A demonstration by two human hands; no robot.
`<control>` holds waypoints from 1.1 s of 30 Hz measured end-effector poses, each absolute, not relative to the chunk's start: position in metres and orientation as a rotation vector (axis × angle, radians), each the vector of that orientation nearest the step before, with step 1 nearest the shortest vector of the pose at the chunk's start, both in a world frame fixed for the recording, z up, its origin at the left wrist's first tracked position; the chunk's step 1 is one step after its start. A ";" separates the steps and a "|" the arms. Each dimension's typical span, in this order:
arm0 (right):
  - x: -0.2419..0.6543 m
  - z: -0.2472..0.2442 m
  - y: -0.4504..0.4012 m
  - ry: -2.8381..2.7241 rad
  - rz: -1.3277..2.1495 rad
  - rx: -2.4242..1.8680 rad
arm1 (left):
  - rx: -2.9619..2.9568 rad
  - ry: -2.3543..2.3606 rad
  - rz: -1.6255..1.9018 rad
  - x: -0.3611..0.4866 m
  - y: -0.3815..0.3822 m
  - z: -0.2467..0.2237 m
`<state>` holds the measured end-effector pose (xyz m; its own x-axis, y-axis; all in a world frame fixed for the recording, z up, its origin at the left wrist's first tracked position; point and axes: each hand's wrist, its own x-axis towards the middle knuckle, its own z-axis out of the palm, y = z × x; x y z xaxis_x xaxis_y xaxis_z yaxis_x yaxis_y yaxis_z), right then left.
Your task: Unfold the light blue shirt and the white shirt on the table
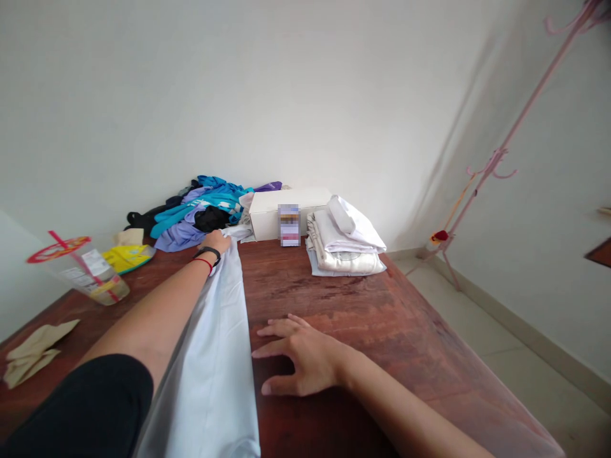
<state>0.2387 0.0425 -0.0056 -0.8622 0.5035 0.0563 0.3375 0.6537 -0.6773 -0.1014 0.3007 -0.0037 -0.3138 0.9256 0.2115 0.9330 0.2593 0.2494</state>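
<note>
A long white garment [214, 369] stretches lengthwise over the wooden table [334, 305], from the near edge toward the back. At its far end my left hand [216, 242], with a black band and a red string on the wrist, is closed on the cloth; the fingertips are partly hidden. My right hand [300, 356] is open with fingers spread, palm down, just right of the garment's edge and holding nothing. Whether it touches the table I cannot tell. Exactly what kind of garment it is does not show.
Behind are a heap of blue, purple and black clothes [205, 203], a white box [267, 216], a small blurred packet [289, 226] and folded clothes [348, 242]. On the left stand a plastic cup [98, 277], a yellow packet [126, 257] and beige scraps [38, 350]. A pink rack [491, 159] is at right.
</note>
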 end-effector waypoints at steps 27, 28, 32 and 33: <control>0.236 -0.007 0.047 -2.611 1.024 -0.690 | -2.011 -2.504 -0.300 -0.091 0.311 -0.046; 0.236 -0.007 0.047 -2.610 1.026 -0.694 | -2.011 -2.498 -0.303 -0.092 0.311 -0.046; 0.236 -0.008 0.046 -2.602 1.024 -0.696 | -1.983 -2.504 -0.288 -0.093 0.315 -0.050; 0.236 -0.008 0.046 -2.603 1.022 -0.693 | -1.974 -2.505 -0.283 -0.093 0.316 -0.050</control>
<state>0.2359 0.0461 -0.0081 -0.8525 0.5186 0.0653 0.3356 0.6389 -0.6922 -0.0933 0.3160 -0.0503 -0.2388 0.9691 0.0619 0.9585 0.2250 0.1749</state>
